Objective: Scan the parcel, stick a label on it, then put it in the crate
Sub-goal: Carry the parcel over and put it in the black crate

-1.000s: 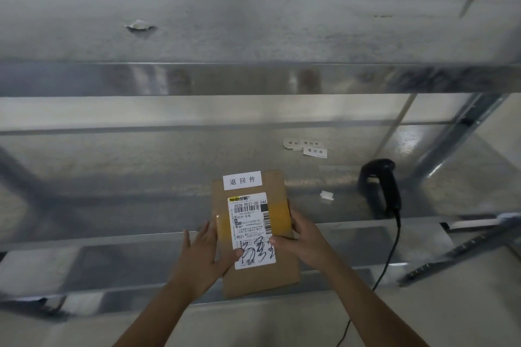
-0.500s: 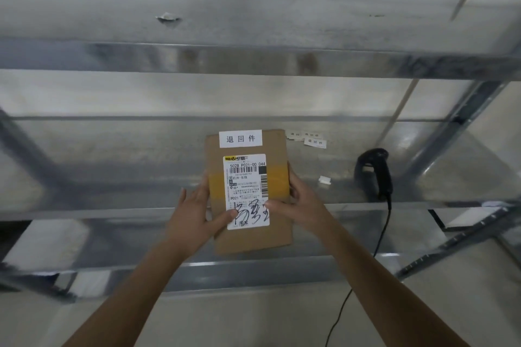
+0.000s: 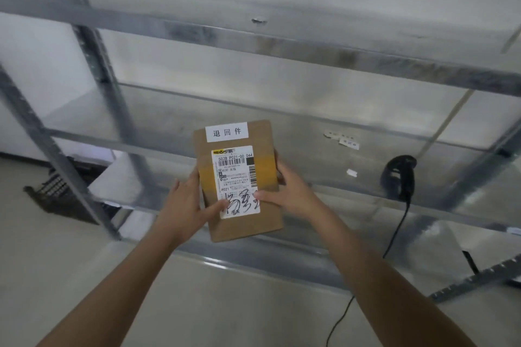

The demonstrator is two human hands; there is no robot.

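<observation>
In the head view, the cardboard parcel [image 3: 239, 180] is held up off the metal shelf [image 3: 352, 155], long axis running near to far. The left hand [image 3: 186, 205] and right hand [image 3: 290, 191] grip its side edges, thumbs on the shipping label [image 3: 236, 182]. The dark crate [image 3: 60, 197] lies far left, so the left hand looks nearer it.

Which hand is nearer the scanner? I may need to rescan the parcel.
Right. The right hand holds the parcel's right edge, on the side toward the scanner on the shelf. The left hand holds the opposite edge, farther from it.
</observation>
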